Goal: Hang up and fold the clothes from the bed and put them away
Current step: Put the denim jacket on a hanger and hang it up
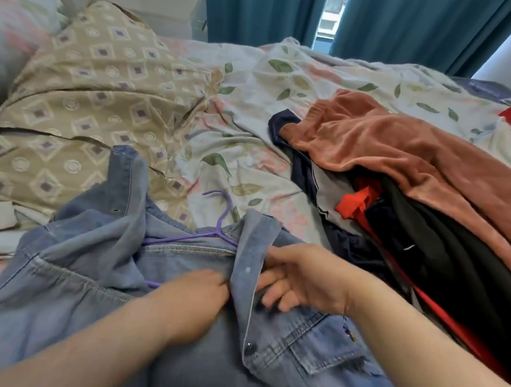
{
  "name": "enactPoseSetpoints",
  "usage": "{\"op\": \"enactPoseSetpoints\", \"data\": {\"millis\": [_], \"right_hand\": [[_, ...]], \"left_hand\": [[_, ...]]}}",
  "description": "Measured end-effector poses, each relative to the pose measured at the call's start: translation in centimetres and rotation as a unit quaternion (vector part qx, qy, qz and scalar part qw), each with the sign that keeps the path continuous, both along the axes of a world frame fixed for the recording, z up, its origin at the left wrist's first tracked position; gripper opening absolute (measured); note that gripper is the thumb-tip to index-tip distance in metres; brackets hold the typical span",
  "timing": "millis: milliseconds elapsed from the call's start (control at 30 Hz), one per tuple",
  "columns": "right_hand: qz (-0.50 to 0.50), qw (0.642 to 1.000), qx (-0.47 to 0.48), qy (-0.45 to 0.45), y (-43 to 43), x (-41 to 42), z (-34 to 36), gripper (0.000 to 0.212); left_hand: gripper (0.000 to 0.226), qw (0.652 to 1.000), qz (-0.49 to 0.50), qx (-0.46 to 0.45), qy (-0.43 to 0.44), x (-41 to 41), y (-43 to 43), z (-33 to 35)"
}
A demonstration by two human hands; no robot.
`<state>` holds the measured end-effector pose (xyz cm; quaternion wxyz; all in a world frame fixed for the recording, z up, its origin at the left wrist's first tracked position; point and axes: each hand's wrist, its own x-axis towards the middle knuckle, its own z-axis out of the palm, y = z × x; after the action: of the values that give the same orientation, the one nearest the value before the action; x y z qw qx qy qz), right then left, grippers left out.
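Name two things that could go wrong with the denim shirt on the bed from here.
The purple hanger lies inside a denim shirt with one side crumpled back; lifted now, that shoulder may slip off. The right hand grips the placket beside the pile of clothes; a tug might drag some along.

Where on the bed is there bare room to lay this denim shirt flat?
Bare floral duvet lies between the beige patterned cover and the clothes pile, just beyond the purple hanger, and runs back toward the curtains. Crowded: the right side under the pile, the near edge under the denim shirt, left hand and right hand.
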<state>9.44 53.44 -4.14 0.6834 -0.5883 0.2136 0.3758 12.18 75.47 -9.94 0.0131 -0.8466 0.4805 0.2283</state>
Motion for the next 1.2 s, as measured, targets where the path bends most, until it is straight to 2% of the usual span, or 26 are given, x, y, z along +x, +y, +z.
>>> {"op": "enactPoseSetpoints", "data": {"millis": [33, 67, 100, 133, 167, 200, 233, 267, 300, 333, 367, 433, 533, 567, 600, 633, 700, 733, 767, 800, 867, 900, 933, 1000, 1100, 1200], "right_hand": [[-0.042, 0.997, -0.049, -0.035, -1.6, 0.1, -0.3, 0.028], [-0.084, 0.982, -0.144, -0.084, -3.1, 0.3, -1.0, 0.023], [-0.091, 0.943, -0.287, -0.138, -4.5, 0.3, -1.8, 0.019], [-0.056, 0.884, -0.428, -0.183, -5.2, 0.4, -2.8, 0.015], [0.005, 0.833, -0.515, -0.201, -5.2, 0.5, -3.7, 0.013], [0.069, 0.805, -0.554, -0.202, -4.7, 0.3, -4.6, 0.024], [0.122, 0.801, -0.552, -0.195, -4.0, 0.1, -5.4, 0.035], [0.151, 0.815, -0.529, -0.183, -3.1, 0.2, -5.8, 0.043], [0.172, 0.823, -0.511, -0.178, -2.3, 0.2, -6.4, 0.047], [0.201, 0.821, -0.504, -0.180, -1.4, 0.3, -6.8, 0.048], [0.223, 0.808, -0.508, -0.197, -0.7, 0.4, -7.3, 0.046], [0.241, 0.785, -0.527, -0.218, 0.6, 0.2, -7.8, 0.038], [0.204, 0.790, -0.524, -0.243, 1.2, -0.7, -7.9, 0.020], [0.170, 0.799, -0.511, -0.267, 0.9, -1.1, -7.8, 0.009], [0.132, 0.801, -0.505, -0.292, 0.3, -1.4, -7.6, 0.006], [0.101, 0.791, -0.511, -0.320, -0.3, -1.6, -7.3, 0.012], [0.102, 0.733, -0.564, -0.366, -1.7, -1.8, -6.9, 0.018], [0.117, 0.703, -0.591, -0.378, -2.2, -1.8, -6.9, 0.018], [0.131, 0.682, -0.606, -0.387, -2.5, -1.7, -7.1, 0.018], [0.144, 0.681, -0.606, -0.385, -2.5, -1.5, -7.2, 0.020], [0.182, 0.728, -0.554, -0.361, -1.8, -1.2, -7.4, 0.018], [0.199, 0.757, -0.521, -0.339, -1.3, -1.1, -7.7, 0.017], [0.214, 0.780, -0.501, -0.307, -0.9, -1.2, -8.0, 0.021], [0.191, 0.803, -0.494, -0.273, -0.3, -1.7, -8.5, 0.024], [0.114, 0.803, -0.491, -0.320, -0.1, -2.6, -8.5, 0.017], [0.047, 0.766, -0.503, -0.397, -0.2, -1.5, -7.3, 0.012]], "left_hand": [[0.028, 0.999, 0.011, 0.012, -0.035, 0.3, 3.1, 0.6], [0.025, 0.997, 0.051, -0.001, -0.062, 1.1, 5.8, 1.7], [0.025, 0.988, 0.105, -0.042, -0.102, 2.6, 8.4, 2.8], [0.027, 0.969, 0.170, -0.095, -0.155, 4.7, 11.0, 3.4], [0.027, 0.932, 0.236, -0.146, -0.235, 7.3, 13.4, 3.9], [0.028, 0.885, 0.318, -0.170, -0.295, 9.6, 15.6, 4.1], [0.034, 0.850, 0.410, -0.154, -0.293, 11.3, 17.4, 4.2], [0.040, 0.835, 0.492, -0.113, -0.219, 12.2, 18.5, 3.8], [0.044, 0.841, 0.527, -0.065, -0.101, 12.3, 18.9, 3.0], [0.049, 0.856, 0.516, -0.028, 0.022, 11.7, 18.6, 2.1], [0.056, 0.871, 0.481, 0.000, 0.103, 11.0, 18.3, 1.4], [0.072, 0.902, 0.394, 0.048, 0.173, 9.2, 16.6, 1.2], [0.097, 0.937, 0.303, 0.098, 0.141, 7.0, 14.4, 0.3], [0.100, 0.943, 0.298, 0.107, 0.101, 6.3, 13.8, -0.2], [0.092, 0.945, 0.310, 0.084, 0.066, 5.8, 13.4, -0.7], [0.077, 0.936, 0.350, 0.016, 0.043, 5.7, 13.3, -0.9], [0.048, 0.873, 0.463, -0.155, -0.016, 6.6, 13.7, -1.1], [0.040, 0.846, 0.490, -0.199, -0.064, 7.4, 14.2, -1.2], [0.038, 0.846, 0.488, -0.198, -0.082, 8.1, 14.8, -1.2], [0.041, 0.867, 0.465, -0.174, -0.044, 8.5, 14.9, -1.2], [0.058, 0.918, 0.377, -0.078, 0.097, 7.8, 13.8, -1.1], [0.063, 0.932, 0.340, -0.026, 0.122, 7.2, 13.0, -1.2], [0.063, 0.942, 0.316, 0.007, 0.112, 6.7, 12.4, -1.4], [0.048, 0.949, 0.305, 0.002, 0.077, 5.8, 11.8, -2.3], [0.024, 0.938, 0.339, -0.060, 0.029, 4.9, 11.7, -2.4], [0.015, 0.925, 0.333, -0.158, -0.091, 6.2, 11.7, -1.2]]}}
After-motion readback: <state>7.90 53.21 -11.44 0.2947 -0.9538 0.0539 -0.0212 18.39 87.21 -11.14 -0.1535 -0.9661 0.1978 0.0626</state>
